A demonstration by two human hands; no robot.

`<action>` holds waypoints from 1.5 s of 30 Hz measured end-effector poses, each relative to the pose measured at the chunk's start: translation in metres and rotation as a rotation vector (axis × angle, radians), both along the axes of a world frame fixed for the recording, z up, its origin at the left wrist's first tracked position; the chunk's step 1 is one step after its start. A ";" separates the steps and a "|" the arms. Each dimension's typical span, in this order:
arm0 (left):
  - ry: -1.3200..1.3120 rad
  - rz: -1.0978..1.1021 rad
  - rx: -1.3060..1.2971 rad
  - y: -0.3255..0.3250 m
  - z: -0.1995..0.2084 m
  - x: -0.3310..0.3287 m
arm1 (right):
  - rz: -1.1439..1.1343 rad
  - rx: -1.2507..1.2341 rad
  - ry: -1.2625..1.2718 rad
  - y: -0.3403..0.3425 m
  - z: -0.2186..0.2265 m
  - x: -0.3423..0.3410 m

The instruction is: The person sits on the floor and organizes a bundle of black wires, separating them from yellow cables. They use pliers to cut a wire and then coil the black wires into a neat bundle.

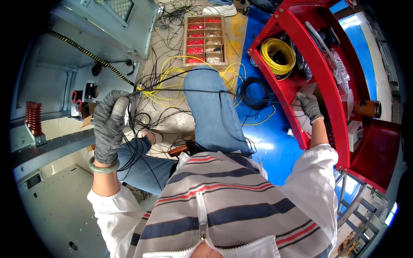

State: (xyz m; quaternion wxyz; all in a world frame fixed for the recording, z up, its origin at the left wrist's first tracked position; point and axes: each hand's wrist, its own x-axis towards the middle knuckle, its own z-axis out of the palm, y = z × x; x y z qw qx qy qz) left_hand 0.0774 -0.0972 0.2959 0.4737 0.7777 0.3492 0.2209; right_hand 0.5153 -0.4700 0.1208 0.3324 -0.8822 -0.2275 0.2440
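While you sat with knee (211,103) raised, left hand (109,124) was clenched round bundle of black wires (137,92), held up left of knee, likely to keep strands gathered. One black wire (258,99) ran taut across knee to right hand (309,106), which pinched its far end beside red cart (314,64), probably to pull it straight. Parts tray (205,41) lay on floor beyond knee; yellow wire coil (278,55) sat in cart, within your reach.
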 end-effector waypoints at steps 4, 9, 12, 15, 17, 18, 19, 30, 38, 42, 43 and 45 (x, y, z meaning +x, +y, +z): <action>-0.072 -0.117 0.304 -0.002 0.011 0.003 | -0.181 -0.217 -0.191 -0.016 -0.009 -0.004; -0.026 -0.032 0.771 0.048 0.015 -0.049 | -0.357 -0.426 -0.252 -0.086 -0.053 0.008; -0.092 0.091 0.183 0.017 0.028 -0.023 | -0.589 -0.732 -0.141 -0.140 -0.107 0.018; -0.145 -0.007 0.032 0.003 0.035 -0.001 | 0.096 -0.992 -0.432 -0.161 -0.147 0.027; -0.070 0.036 0.052 -0.020 0.037 0.001 | -0.194 -0.515 -0.131 -0.076 -0.118 0.005; -0.030 -0.009 0.076 -0.020 0.039 0.001 | -0.012 -0.239 -0.495 -0.048 -0.088 -0.005; 0.014 -0.053 0.100 -0.020 0.039 0.002 | -0.114 -0.109 -0.303 -0.007 -0.044 -0.021; 0.152 -0.274 0.525 -0.028 0.062 0.017 | 1.167 0.417 -0.250 0.256 0.198 -0.226; 0.361 0.050 0.395 0.014 0.031 -0.105 | 1.239 0.340 0.032 0.247 0.138 -0.146; 0.261 0.209 0.277 0.011 0.026 -0.127 | 1.110 0.294 -0.338 0.237 0.122 -0.128; 0.190 0.265 0.247 0.012 0.024 -0.132 | 1.058 0.190 -0.243 0.232 0.125 -0.123; 0.228 0.241 0.247 0.008 0.032 -0.136 | 1.014 0.096 -0.220 0.225 0.120 -0.116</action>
